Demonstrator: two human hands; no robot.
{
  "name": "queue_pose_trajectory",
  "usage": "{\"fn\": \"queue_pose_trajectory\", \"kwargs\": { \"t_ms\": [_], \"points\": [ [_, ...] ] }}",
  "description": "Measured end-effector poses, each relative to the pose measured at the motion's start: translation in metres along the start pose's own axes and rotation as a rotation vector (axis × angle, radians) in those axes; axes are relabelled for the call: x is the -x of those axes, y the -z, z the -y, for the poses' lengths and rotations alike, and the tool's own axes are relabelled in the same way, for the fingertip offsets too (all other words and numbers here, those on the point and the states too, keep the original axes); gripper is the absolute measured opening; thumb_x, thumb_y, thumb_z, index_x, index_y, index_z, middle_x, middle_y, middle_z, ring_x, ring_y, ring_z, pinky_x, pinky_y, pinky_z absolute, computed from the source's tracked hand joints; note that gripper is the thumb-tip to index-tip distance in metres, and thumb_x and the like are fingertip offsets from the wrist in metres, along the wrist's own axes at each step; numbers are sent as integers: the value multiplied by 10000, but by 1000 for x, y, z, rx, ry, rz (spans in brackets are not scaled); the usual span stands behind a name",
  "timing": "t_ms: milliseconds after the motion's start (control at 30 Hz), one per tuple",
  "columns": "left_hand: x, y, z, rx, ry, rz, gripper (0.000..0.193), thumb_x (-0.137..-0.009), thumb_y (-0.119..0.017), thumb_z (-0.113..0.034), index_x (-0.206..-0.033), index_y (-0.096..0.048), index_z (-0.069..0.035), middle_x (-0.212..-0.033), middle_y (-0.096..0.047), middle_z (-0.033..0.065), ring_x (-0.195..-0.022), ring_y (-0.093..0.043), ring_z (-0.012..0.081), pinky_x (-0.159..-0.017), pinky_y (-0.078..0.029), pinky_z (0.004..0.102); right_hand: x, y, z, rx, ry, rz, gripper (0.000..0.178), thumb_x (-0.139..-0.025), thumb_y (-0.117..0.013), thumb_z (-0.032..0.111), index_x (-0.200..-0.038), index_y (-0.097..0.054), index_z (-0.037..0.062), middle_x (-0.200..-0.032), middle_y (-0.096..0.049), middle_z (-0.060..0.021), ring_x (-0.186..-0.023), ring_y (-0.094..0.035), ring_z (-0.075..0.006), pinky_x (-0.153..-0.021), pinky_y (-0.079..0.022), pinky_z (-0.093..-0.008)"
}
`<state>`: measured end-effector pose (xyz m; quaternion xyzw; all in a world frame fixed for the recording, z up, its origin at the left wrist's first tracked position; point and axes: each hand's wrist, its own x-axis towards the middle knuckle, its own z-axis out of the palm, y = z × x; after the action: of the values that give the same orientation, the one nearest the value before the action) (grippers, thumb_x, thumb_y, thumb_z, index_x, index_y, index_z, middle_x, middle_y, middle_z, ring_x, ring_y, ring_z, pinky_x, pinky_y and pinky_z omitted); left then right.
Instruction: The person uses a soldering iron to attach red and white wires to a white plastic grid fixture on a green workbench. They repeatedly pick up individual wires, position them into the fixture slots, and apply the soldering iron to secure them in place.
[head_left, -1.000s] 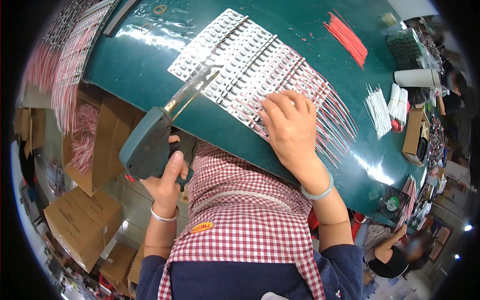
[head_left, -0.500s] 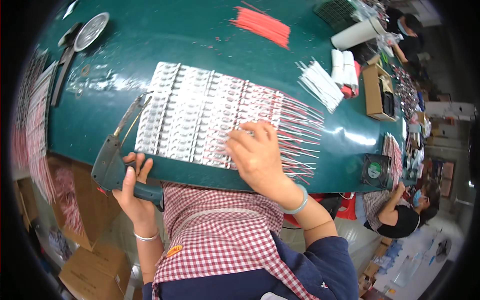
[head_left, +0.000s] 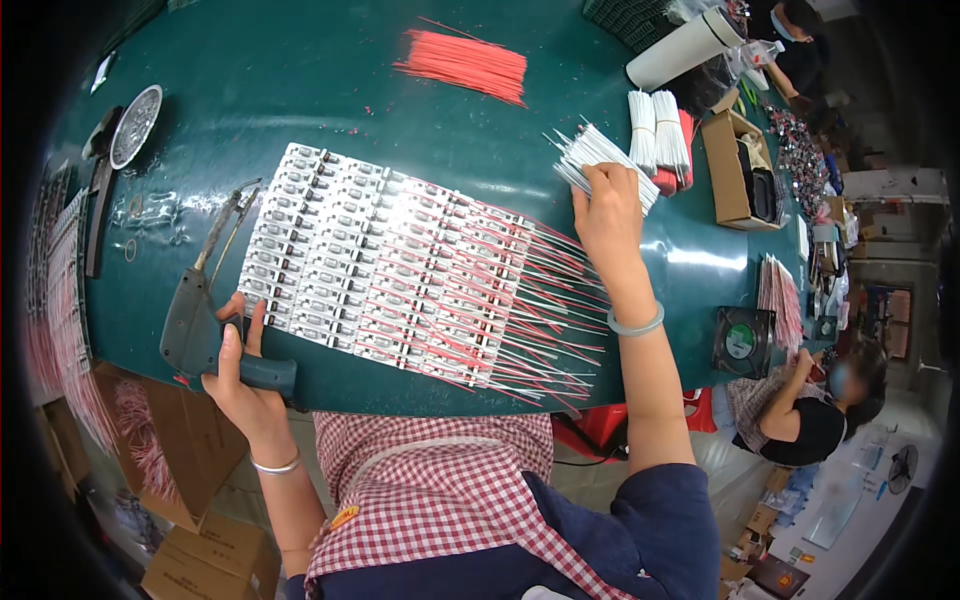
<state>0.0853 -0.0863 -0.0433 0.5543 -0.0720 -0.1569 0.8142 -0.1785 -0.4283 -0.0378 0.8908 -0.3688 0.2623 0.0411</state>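
Observation:
My left hand is wrapped round the handle of a dark green soldering gun. Its tip points up beside the left edge of a panel of small white parts set in rows. Red and white wires lie across the panel's right part, and their free ends stick out past its right edge. My right hand is off the panel, its bent fingers closed on the near part of a loose pile of white wires. The fingertips are partly hidden.
Red wires lie at the far middle of the green table. Bundled white wires, a white bottle, an open carton and a small fan line the right. A metal dish stands left. A co-worker sits at right.
My right hand has moved from the panel, up and right, to the white wire pile. My left hand still holds the soldering gun. The whole view has shifted slightly.

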Motion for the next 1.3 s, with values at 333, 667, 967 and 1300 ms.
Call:
{"fn": "queue_pose_trajectory", "kwargs": {
  "t_ms": [333,667,967,1300],
  "points": [
    [-2,1,-18,-23,-27,0,464,-955,-595,-16,-1393,-469,75,-1192,-628,209,-1224,-612,345,-1016,-562,581,-16,-26,-16,233,71,-82,100,-795,-610,-23,-860,-616,52,-860,-599,-124,-859,-580,-313,-747,-496,-431],
    [14,22,-37,-39,-93,-16,471,-935,-576,12,-1394,-483,67,-1207,-632,220,-1222,-617,357,-979,-584,547,-36,6,-11,23,119,-72,310,-801,-596,-106,-1063,-712,13,-959,-631,-147,-884,-644,-349,-749,-520,-431],
    [35,38,-41,-9,-90,113,344,-949,-580,-1,-1286,-563,67,-1200,-636,195,-1217,-619,357,-989,-578,505,-68,54,51,522,495,269,118,-791,-668,60,-893,-726,68,-901,-661,-109,-833,-658,-294,-704,-537,-394],
    [70,42,-49,-73,11,49,402,-880,-635,3,-1271,-570,71,-1157,-650,213,-978,-685,295,-756,-633,379,-59,17,88,623,459,547,133,-789,-702,71,-894,-784,75,-971,-723,-112,-954,-690,-275,-736,-588,-372]
  ]
}}
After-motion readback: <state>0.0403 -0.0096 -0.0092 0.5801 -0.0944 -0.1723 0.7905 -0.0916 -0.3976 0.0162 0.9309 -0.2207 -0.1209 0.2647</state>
